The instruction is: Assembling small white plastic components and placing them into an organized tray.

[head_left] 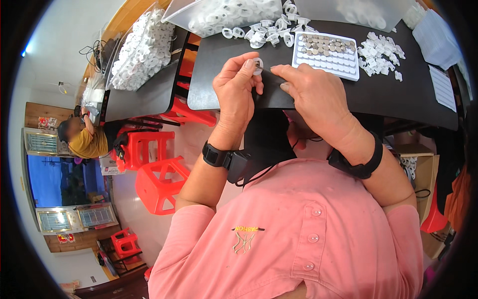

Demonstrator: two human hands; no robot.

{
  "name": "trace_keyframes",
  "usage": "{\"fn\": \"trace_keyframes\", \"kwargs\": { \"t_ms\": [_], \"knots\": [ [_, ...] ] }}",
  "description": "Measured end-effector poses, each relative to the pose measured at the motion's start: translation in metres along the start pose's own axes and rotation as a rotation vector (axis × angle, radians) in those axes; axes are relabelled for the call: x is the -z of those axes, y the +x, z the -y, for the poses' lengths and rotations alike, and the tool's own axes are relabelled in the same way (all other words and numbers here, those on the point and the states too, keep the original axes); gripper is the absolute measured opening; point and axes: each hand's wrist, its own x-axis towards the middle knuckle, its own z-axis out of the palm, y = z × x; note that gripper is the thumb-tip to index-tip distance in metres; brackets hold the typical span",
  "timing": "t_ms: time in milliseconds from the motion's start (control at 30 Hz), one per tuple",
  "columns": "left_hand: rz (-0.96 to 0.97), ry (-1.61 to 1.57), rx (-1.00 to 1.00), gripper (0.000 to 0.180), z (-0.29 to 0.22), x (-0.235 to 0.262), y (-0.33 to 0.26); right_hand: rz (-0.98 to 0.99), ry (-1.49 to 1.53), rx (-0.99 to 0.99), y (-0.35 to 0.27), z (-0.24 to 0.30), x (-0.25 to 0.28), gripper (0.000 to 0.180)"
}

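We find a black bench [209,82] in front of the wearer, with a second bench [132,102] to its left carrying a clear bag [142,57] of white parts. A translucent bin [191,22], also holding white parts, stands at the far edge. We note a white tray [351,75] right of centre, between a heap of ringed white parts [273,35] and a pile of small white pieces [381,54]. Above the near edge, the right hand [318,89] has its fingers closed on a slim dark tool [271,72], and the left hand [234,92] pinches a round white part [257,67] between thumb and fingers. The tool's tip meets this part; contact we cannot confirm. Smallest, metallic discs [326,46] occupy the tray's far rows.
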Motion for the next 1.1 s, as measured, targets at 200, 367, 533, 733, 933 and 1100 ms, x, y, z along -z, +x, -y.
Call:
{"fn": "trace_keyframes", "kwargs": {
  "t_ms": [200, 367, 533, 733, 933, 1100],
  "knots": [
    [-0.038, -0.035, 0.044, 0.022, -0.002, -0.001, 0.001, -0.020, 0.029, 0.029, -0.002, -0.001, -0.001, 0.023],
    [-0.001, -0.043, 0.049, 0.023, -0.003, 0.001, 0.001, 0.024, -0.041, 0.027, 0.001, -0.003, 0.003, 0.018],
    [0.022, 0.013, 0.024, 0.023, -0.003, 0.002, -0.001, 0.085, -0.111, 0.042, 0.006, 0.000, 0.011, 0.012],
    [0.032, 0.061, -0.056, 0.021, 0.002, -0.004, -0.003, 0.064, -0.313, 0.069, 0.006, 0.023, 0.018, 0.008],
    [-0.058, 0.087, -0.117, 0.016, 0.007, -0.008, -0.003, -0.037, -0.398, 0.102, 0.006, 0.029, 0.006, 0.012],
    [-0.079, -0.010, -0.091, 0.019, 0.007, -0.001, 0.001, -0.127, -0.338, 0.199, 0.003, 0.016, -0.002, 0.024]
  ]
}}
